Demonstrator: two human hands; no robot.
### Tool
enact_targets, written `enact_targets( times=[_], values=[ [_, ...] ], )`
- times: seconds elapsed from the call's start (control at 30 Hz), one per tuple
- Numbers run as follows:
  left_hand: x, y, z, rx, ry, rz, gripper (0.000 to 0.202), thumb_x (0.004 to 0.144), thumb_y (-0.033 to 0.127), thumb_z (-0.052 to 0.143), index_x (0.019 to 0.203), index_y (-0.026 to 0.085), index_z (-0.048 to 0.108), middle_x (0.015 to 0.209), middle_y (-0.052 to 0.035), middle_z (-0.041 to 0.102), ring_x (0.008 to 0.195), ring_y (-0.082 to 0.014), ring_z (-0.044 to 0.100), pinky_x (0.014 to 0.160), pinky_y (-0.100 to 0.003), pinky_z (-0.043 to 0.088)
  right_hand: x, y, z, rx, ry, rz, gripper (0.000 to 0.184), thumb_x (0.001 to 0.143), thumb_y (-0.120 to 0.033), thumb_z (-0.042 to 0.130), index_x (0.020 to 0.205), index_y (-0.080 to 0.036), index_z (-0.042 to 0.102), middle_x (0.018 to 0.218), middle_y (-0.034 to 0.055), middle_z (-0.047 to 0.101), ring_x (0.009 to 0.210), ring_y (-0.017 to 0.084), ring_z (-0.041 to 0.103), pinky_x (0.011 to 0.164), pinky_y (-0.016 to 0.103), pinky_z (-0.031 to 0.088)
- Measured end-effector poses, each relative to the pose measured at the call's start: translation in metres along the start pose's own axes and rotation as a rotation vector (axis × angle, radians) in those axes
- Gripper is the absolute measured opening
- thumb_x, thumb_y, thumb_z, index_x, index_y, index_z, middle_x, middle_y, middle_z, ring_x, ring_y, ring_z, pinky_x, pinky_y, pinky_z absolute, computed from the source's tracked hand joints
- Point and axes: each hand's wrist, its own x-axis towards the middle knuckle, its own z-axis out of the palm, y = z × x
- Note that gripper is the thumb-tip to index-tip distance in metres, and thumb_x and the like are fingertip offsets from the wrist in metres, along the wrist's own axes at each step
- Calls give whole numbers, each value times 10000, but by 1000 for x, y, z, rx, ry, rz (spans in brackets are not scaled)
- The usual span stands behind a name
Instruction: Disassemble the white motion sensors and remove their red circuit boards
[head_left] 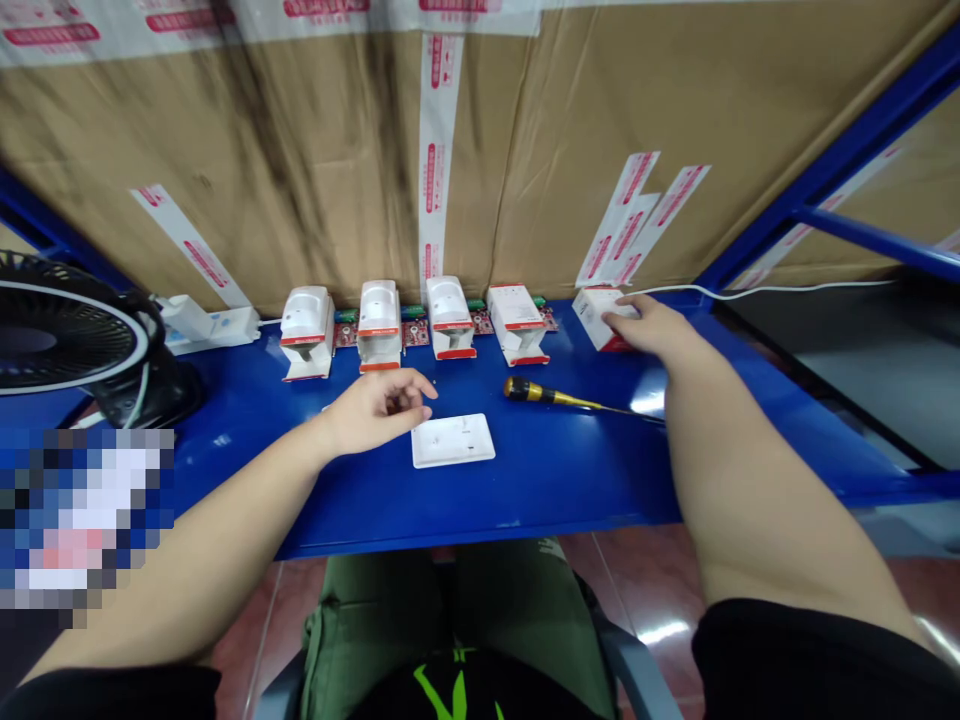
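Observation:
My right hand point(646, 325) reaches to the back right of the blue table and grips a small white and red cardboard box point(596, 322) from its right side. Over the middle of the table hovers my left hand point(379, 408), fingers loosely curled, thumb and forefinger apart, with nothing between them. Its thumb is close to the left corner of a flat white plastic cover point(453, 441), which lies on the table; whether they touch I cannot tell. A screwdriver point(551, 393) with a yellow and black handle lies between the cover and the gripped box.
Several opened white boxes point(450, 310) stand in a row at the back, some with white plastic housings on them. Red circuit boards point(415, 333) lie between them. A black fan point(67, 330) and a white power strip point(214, 328) are at left. Cardboard point(337, 150) walls the back.

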Motion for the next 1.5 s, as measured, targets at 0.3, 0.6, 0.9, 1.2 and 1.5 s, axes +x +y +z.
enact_targets(
  times=[0.3, 0.6, 0.9, 1.2, 1.5],
  values=[
    [3, -12, -41, 629, 167, 99, 270, 969, 349, 591, 1108, 188, 758, 960, -83, 767, 920, -260, 728, 922, -449, 633, 0, -34, 18, 47, -5, 76, 571, 926, -539, 687, 1404, -234, 754, 1313, 147, 828, 1205, 374, 778, 1046, 484, 603],
    [0, -20, -48, 672, -18, -92, 572, 945, 571, 632, 1334, 166, 740, 1295, -174, 751, 1215, -359, 736, 1121, -552, 582, 0, -35, 31, 101, 3, 0, 565, 968, -537, 639, 1424, -218, 740, 1310, 170, 827, 1232, 392, 759, 1088, 522, 589],
    [-3, -10, -46, 616, -145, -296, 826, 771, 499, 812, 1519, 197, 635, 1411, -148, 716, 1254, -357, 729, 1124, -477, 563, -12, -42, 1, 154, 338, -78, 433, 896, -404, 667, 1239, -158, 762, 1272, 227, 768, 1262, 408, 710, 1144, 589, 541],
    [-4, -15, -40, 427, -136, -39, 612, 830, 409, 787, 1397, 208, 676, 1186, -93, 801, 1058, -288, 796, 973, -415, 619, -84, -138, -28, 339, -135, -611, 220, 1004, -340, 624, 1040, -221, 805, 993, 97, 818, 890, 244, 756, 882, 404, 616],
    [-4, -17, -39, 470, -22, -24, 552, 852, 399, 752, 1354, 182, 685, 1175, -108, 819, 1040, -291, 808, 970, -424, 639, -111, -227, 16, -11, -526, -904, 418, 942, -22, 659, 1284, -164, 853, 1296, 178, 843, 1175, 301, 802, 1044, 421, 608]
  ],
)
